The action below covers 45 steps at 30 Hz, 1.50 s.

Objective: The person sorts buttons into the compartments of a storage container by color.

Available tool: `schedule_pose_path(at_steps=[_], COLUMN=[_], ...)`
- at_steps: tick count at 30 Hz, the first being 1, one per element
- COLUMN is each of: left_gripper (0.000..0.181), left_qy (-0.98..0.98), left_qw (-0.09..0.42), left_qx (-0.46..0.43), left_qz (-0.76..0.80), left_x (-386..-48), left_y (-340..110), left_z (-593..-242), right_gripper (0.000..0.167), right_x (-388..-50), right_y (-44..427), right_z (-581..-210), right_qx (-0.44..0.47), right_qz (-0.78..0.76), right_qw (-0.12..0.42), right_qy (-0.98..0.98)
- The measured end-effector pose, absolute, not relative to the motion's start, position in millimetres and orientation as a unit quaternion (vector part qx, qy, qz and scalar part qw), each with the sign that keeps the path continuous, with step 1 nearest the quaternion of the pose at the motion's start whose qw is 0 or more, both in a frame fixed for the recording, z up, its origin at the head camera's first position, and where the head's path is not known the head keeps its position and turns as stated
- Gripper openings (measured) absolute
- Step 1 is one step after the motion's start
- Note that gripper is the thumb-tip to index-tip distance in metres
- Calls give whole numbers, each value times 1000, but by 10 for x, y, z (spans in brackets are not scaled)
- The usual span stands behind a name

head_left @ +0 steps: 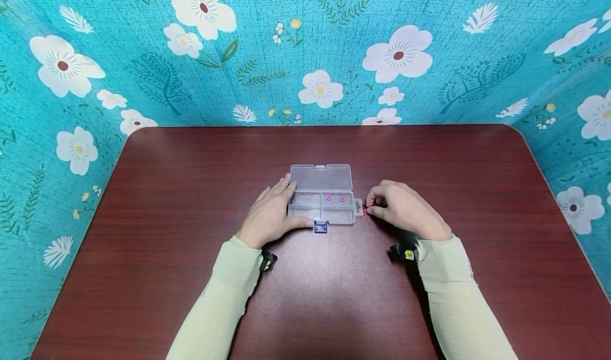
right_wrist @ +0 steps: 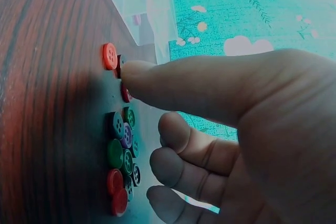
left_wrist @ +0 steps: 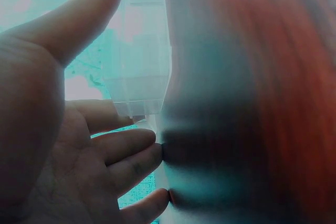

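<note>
A clear plastic compartment box [head_left: 321, 208] lies with its lid [head_left: 321, 177] raised at the back and a blue latch [head_left: 321, 226] at the front. Two purple buttons [head_left: 342, 199] sit in its back right compartment. My left hand [head_left: 269, 217] rests against the box's left end, thumb along the front edge by the latch, fingers spread. Beside the box's right end, my right hand [head_left: 398, 206] reaches down over loose buttons. Its thumb [right_wrist: 144, 80] touches or covers a dark button [right_wrist: 121, 62] next to a red button [right_wrist: 109, 56]; the index fingertip is hidden there.
Several green, red, purple and dark buttons [right_wrist: 126, 156] lie in a cluster on the table under my right hand. A clear hanging tab [head_left: 359, 207] projects from the box's right end. The brown wooden table [head_left: 191, 180] reaches back to a floral cloth [head_left: 267, 47].
</note>
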<state>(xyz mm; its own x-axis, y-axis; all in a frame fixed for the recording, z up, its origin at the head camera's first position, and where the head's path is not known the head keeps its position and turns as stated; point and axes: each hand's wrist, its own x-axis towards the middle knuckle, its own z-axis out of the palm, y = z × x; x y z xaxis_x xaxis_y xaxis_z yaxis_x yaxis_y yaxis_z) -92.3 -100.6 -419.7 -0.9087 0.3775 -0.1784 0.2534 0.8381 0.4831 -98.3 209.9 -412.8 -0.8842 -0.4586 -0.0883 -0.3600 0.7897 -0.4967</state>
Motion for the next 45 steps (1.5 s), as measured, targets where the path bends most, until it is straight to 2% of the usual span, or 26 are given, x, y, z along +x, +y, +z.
schedule_pose_path(at_steps=[31, 45], left_gripper=[107, 108], left_qy=[949, 949], left_qw=[133, 131], left_qx=[165, 166], left_qz=[234, 234], left_x=[-919, -927], left_y=[-1007, -1010], left_z=[-4192, -4211], right_gripper=[5, 5], right_x=[-995, -988], right_y=[2061, 2012], right_z=[-4068, -4004], right_qx=[-209, -221], right_qz=[-244, -247], right_qw=[90, 56], right_qy=[943, 942])
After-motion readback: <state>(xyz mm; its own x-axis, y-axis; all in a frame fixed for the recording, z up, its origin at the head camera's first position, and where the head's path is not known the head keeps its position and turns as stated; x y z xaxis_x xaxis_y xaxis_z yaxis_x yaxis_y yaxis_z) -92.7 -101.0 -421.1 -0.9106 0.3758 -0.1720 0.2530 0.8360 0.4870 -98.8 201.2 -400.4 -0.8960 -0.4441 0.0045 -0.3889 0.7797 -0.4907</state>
